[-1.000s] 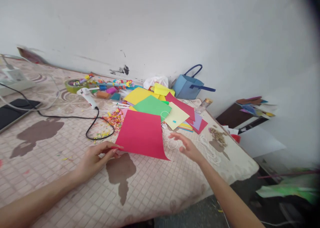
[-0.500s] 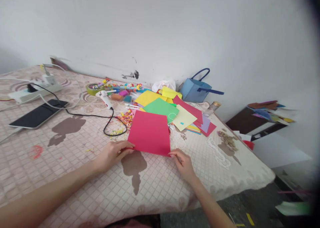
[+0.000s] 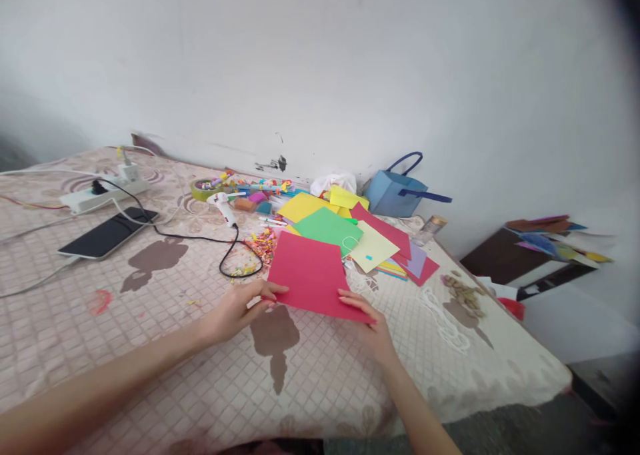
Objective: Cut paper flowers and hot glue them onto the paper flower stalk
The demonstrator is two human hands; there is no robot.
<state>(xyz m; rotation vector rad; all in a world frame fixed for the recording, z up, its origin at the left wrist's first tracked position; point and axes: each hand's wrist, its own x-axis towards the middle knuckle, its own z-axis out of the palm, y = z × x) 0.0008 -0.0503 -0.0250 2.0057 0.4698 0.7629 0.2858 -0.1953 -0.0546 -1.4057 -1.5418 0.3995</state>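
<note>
A sheet of red paper (image 3: 311, 274) is held by its two near corners, its near edge tipped toward me. My left hand (image 3: 249, 306) pinches the left corner between thumb and fingers. At the right corner, my right hand (image 3: 367, 318) grips with fingers on top and the thumb hidden beneath. Just beyond the sheet lie green paper (image 3: 327, 228), pale yellow paper (image 3: 375, 247) and darker yellow paper (image 3: 305, 205). A white glue gun (image 3: 223, 208) with a black cord rests to the left of them.
A power strip (image 3: 103, 194) and a tablet-like black device (image 3: 107, 234) lie at left with cables. Green tape (image 3: 201, 190) and colourful scraps (image 3: 261, 245) sit behind my left hand. A blue bag (image 3: 395, 194), a small jar (image 3: 433, 227), white cord (image 3: 445, 322) and brownish pieces (image 3: 464, 295) are at right.
My right hand has moved further over the red sheet's corner, and the sheet's near right corner now reaches further right. The whole view has shifted slightly.
</note>
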